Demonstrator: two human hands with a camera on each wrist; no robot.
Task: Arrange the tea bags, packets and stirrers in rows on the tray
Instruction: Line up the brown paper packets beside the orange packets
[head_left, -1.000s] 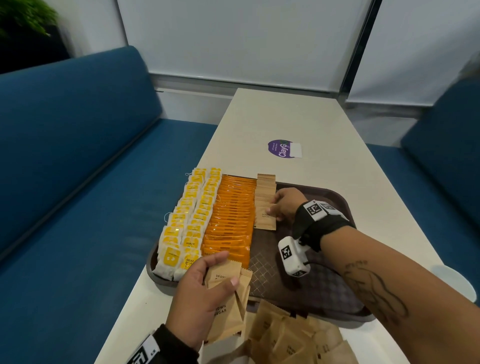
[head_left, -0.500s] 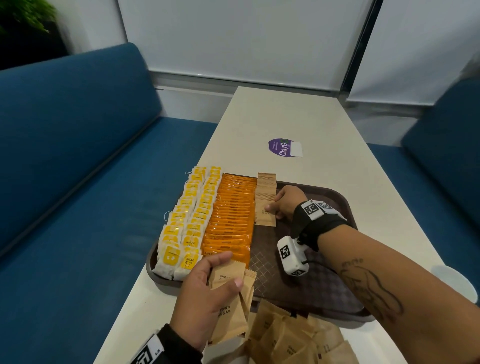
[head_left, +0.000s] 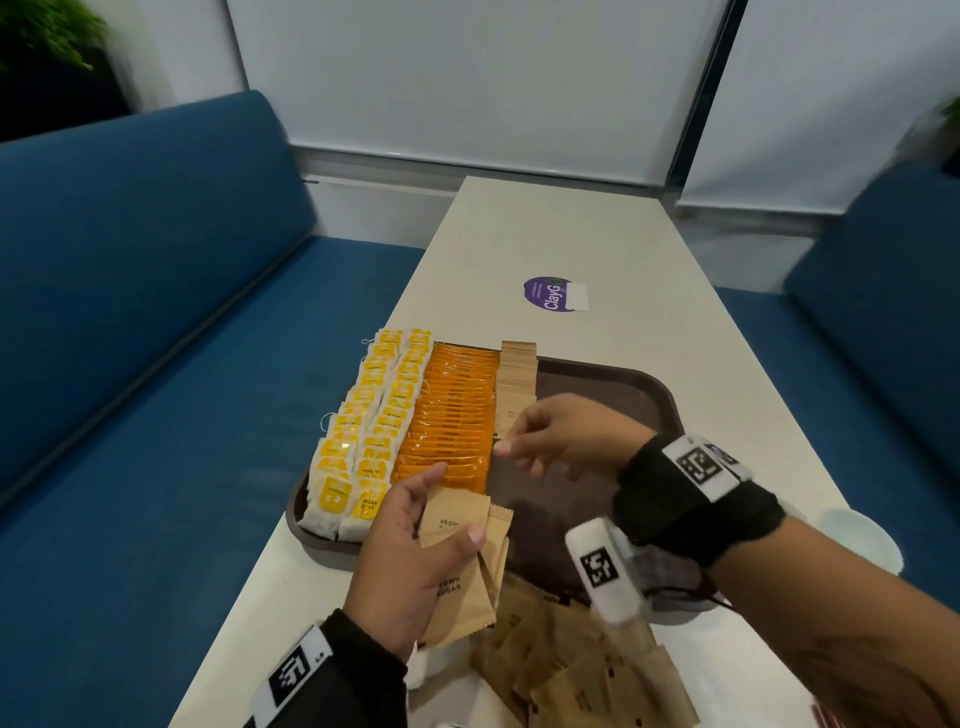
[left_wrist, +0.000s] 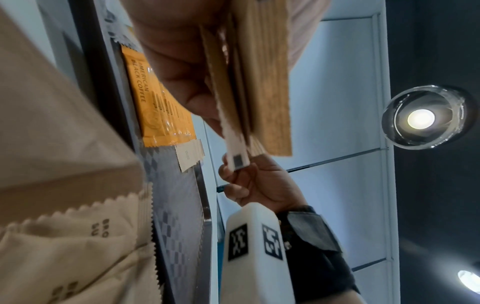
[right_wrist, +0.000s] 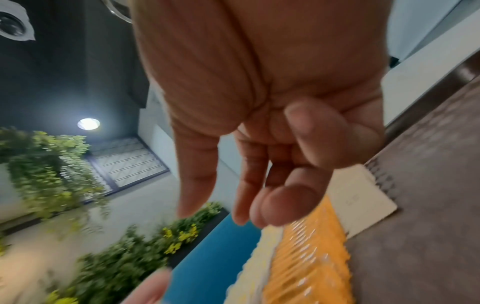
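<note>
A brown tray (head_left: 652, 387) holds two rows of yellow tea bags (head_left: 374, 431), a row of orange coffee packets (head_left: 452, 415) and a short row of brown sugar packets (head_left: 517, 379) at its far end. My left hand (head_left: 454, 504) grips a fanned stack of brown sugar packets (head_left: 457, 566) over the tray's near edge; the left wrist view shows this stack (left_wrist: 262, 82) edge-on. My right hand (head_left: 511, 441) hovers above the tray just beyond the stack, its fingers loosely bent. The right wrist view shows that hand (right_wrist: 218, 211) holding nothing.
A loose pile of brown sugar packets (head_left: 571, 670) lies on the white table (head_left: 597, 234) in front of the tray. A purple sticker (head_left: 550, 293) lies beyond the tray and a white cup (head_left: 862, 540) stands at the right edge. Blue sofas (head_left: 130, 312) flank the table.
My right hand has left the brown sugar row on the tray and moved back and left toward the stack in my left hand. My left hand has shifted slightly forward.
</note>
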